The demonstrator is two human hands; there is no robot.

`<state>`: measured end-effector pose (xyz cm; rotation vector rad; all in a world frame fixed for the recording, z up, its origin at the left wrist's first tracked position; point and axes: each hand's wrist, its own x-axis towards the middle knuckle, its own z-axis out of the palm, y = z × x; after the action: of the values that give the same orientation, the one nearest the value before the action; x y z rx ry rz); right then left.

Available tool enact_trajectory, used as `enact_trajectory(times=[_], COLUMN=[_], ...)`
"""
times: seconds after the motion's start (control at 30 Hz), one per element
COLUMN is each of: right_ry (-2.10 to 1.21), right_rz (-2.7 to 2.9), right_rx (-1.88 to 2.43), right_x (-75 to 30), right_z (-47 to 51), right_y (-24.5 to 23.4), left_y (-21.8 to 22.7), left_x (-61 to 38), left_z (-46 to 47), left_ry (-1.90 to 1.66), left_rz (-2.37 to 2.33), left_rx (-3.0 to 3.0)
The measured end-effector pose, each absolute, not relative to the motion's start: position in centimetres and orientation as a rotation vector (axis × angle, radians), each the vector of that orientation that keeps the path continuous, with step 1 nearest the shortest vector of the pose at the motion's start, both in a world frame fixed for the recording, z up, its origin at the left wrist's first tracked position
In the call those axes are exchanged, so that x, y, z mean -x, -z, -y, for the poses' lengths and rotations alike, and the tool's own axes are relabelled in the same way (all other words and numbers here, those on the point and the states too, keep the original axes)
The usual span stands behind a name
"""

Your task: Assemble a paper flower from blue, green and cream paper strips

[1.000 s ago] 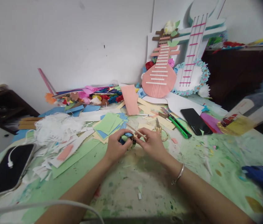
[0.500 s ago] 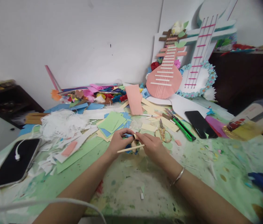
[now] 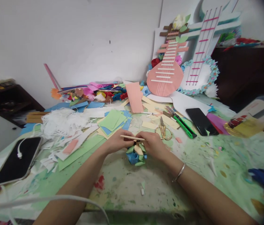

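Over the near middle of the table, my left hand [image 3: 117, 141] and my right hand [image 3: 154, 144] meet with fingers closed. A thin pale wooden stick [image 3: 132, 137] runs across the gap, its right end at my right fingers. Just below it is a small paper flower [image 3: 134, 157] with blue petals, green leaves and a cream piece. My left fingertips pinch at its top edge, and my right fingers touch its other side. A small dark part shows between the fingertips; the exact grip is partly hidden.
Gold-handled scissors [image 3: 162, 129], a green cutter [image 3: 183, 126] and a black phone [image 3: 201, 121] lie to the right. Green paper sheets [image 3: 112, 120] and white shredded paper [image 3: 63, 123] lie left. A pink paper lute [image 3: 166, 78] leans at the back. A white cable [image 3: 52, 198] crosses the front left.
The stick has risen from in front of the flower to above it. The flower has tipped toward me, so its blue petals and green leaves show below my hands.
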<state>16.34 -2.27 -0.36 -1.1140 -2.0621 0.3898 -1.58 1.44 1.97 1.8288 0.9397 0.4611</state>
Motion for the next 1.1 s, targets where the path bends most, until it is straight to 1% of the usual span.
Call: enact_trajectory(times=[0.17,0.3,0.57,1.1], right_ry=[-0.438,-0.403,-0.326,-0.328], right_rz=[2.044,2.044,2.061,2.036], right_rx=[1.112,1.087,1.108,1.034], right_x=[-16.4,-16.6,-16.6,-16.8], right_z=[2.4,2.5,2.5,2.7], right_y=[-0.2,-0.7,-0.5,-0.8], left_y=[-2.0,-2.0,-2.1,-2.1], left_x=[1.2,0.9,1.1,0.7], left_z=[-1.5,-1.3,-1.1,-0.8], left_ry=[-0.518,-0.572,-0.496,-0.567], left_rz=[-0.942,-0.927,-0.889,-0.829], left_rx=[-1.839,-1.762,-1.711,-1.667])
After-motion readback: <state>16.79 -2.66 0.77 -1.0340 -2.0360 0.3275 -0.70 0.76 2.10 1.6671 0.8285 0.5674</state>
